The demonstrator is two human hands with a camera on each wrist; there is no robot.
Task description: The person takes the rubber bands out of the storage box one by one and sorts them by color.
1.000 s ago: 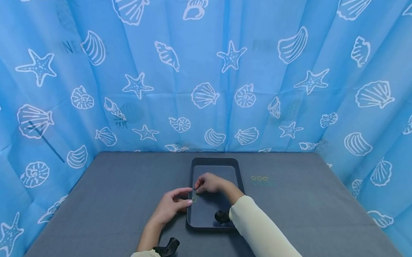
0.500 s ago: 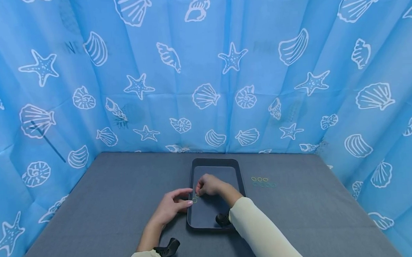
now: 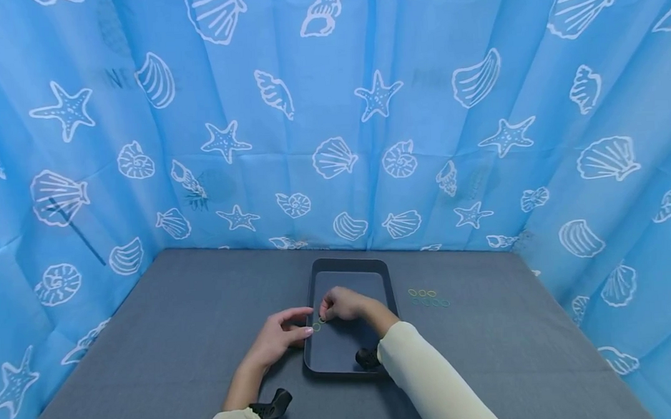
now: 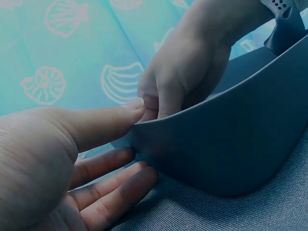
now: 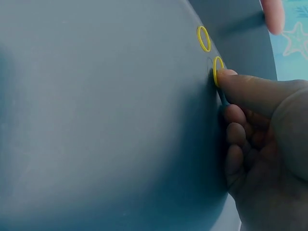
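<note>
In the head view my left hand (image 3: 279,337) rests at the left rim of a dark grey rectangular tray (image 3: 342,363). The left wrist view shows its thumb extended at the rim and its other fingers nearly straight beside the outer wall. My right hand (image 3: 342,304) reaches into the tray, pinching a thin yellow rubber band (image 5: 218,65) between thumb and index finger, upright close over the tray floor. Another yellow rubber band (image 5: 204,39) lies near it along the left wall. The right hand's other fingers (image 5: 235,133) are curled.
Right of the tray, a row of yellow rubber bands (image 3: 422,292) lies on the grey cloth-covered table (image 3: 521,332), with a row of green rubber bands (image 3: 431,303) just nearer. A blue seashell-print curtain (image 3: 332,122) encloses the back and sides.
My right hand has shifted slightly toward the near side and right, along the tray's left wall. The left hand stays at the rim.
</note>
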